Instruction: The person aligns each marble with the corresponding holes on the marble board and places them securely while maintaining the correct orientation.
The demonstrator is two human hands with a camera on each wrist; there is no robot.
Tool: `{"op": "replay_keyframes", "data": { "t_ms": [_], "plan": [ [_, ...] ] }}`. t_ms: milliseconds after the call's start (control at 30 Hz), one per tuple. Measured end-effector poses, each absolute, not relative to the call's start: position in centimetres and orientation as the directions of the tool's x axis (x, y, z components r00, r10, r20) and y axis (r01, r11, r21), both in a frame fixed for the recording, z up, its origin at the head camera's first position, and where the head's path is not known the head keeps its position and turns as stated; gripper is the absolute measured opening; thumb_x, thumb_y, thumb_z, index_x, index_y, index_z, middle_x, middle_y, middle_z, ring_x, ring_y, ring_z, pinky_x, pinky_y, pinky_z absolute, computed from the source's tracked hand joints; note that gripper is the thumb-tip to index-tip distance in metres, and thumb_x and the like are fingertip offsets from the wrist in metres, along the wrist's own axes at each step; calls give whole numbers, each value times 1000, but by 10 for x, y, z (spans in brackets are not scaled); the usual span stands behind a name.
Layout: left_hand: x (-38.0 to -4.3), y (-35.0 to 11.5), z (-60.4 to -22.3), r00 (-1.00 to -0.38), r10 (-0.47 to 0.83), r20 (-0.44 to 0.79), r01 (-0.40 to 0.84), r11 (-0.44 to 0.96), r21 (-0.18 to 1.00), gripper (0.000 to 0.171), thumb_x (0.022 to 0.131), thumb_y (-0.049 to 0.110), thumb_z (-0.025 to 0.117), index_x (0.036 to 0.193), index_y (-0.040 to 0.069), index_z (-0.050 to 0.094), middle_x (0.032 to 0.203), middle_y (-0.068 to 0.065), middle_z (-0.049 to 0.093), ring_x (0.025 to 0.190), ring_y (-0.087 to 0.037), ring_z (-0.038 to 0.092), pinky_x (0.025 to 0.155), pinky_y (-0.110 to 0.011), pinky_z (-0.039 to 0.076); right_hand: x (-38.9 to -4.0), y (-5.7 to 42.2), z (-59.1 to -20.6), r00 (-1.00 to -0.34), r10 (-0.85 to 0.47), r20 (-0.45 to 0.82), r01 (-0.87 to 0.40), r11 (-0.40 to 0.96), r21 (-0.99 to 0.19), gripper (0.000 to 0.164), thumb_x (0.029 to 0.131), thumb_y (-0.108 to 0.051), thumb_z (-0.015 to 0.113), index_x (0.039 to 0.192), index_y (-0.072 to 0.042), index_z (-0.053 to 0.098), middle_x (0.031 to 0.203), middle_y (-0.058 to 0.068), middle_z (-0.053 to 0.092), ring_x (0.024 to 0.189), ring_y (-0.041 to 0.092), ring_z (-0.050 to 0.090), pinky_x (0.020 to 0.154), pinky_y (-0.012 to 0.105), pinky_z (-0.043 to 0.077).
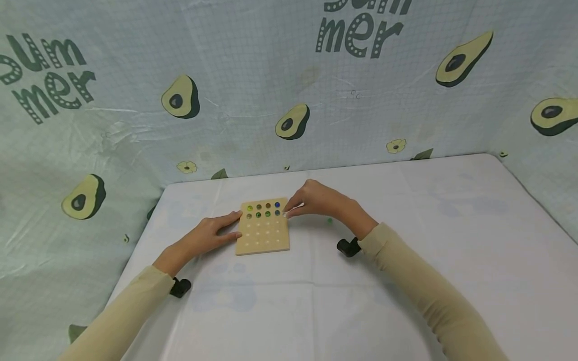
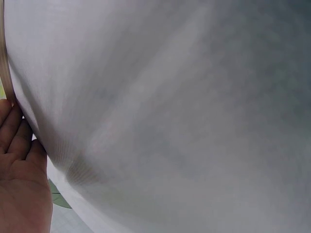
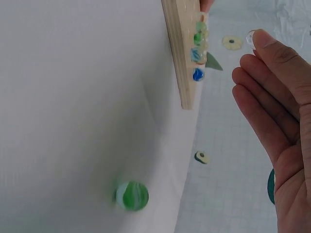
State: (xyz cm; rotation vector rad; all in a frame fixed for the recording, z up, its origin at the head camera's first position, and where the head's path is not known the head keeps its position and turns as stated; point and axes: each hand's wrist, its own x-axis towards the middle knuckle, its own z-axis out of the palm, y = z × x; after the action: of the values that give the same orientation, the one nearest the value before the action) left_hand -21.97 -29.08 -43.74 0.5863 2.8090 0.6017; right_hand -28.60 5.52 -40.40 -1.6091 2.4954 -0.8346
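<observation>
A square wooden board (image 1: 263, 244) lies on the white cloth, its two far rows of hollows filled with coloured glass marbles (image 1: 268, 214). Its nearer rows hold none. My left hand (image 1: 205, 235) touches the board's left edge with index finger and thumb stretched out. Over the right edge, beside the second row, my right hand (image 1: 318, 200) pinches a clear marble (image 3: 250, 39) between thumb and fingers. In the left wrist view only the palm and some fingers (image 2: 22, 131) show at the left border.
A loose green-and-white marble (image 3: 135, 195) sits on the tablecloth (image 1: 384, 301) to the right of the board, below my right wrist. Behind the table hangs a curtain (image 1: 239, 75) printed with avocados and lettering. A small black camera is strapped at each wrist.
</observation>
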Motion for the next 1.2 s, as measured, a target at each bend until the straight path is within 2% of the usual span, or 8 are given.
{"op": "replay_keyframes", "data": {
  "t_ms": [500, 833, 1000, 1200],
  "plan": [
    [-221, -290, -439, -902, 411, -132, 322, 843, 431, 75, 97, 52, 65, 159, 18, 38, 160, -12, 38, 146, -34, 38, 116, -56, 35, -283, 24, -413, -387, -863, 325, -869, 223, -441, 15, 92, -22, 78, 98, -10, 84, 92, 0, 79, 80, -1, 72, 69, 12, 54],
    [-220, -291, -438, -902, 412, -129, 325, 845, 426, 75, 98, 53, 64, 159, 18, 38, 159, -12, 39, 146, -34, 39, 116, -56, 36, -277, -3, -415, -436, -860, 265, -850, 297, -435, 18, 93, -26, 77, 100, -10, 84, 93, -1, 79, 79, 0, 71, 68, 11, 51],
    [-220, -292, -438, -900, 417, -128, 327, 839, 435, 75, 98, 53, 64, 159, 19, 38, 159, -12, 39, 146, -34, 39, 115, -57, 36, -276, -19, -418, -487, -843, 231, -822, 353, -447, 19, 94, -25, 76, 103, -10, 83, 98, 0, 79, 87, 5, 73, 73, 12, 53],
    [-221, -292, -439, -900, 419, -125, 330, 839, 433, 75, 98, 53, 64, 159, 19, 38, 160, -13, 38, 146, -35, 39, 115, -57, 36, -276, -31, -419, -507, -834, 216, -811, 377, -448, 18, 94, -23, 76, 105, -11, 83, 101, 0, 79, 93, 9, 74, 79, 16, 56]
  ]
}}
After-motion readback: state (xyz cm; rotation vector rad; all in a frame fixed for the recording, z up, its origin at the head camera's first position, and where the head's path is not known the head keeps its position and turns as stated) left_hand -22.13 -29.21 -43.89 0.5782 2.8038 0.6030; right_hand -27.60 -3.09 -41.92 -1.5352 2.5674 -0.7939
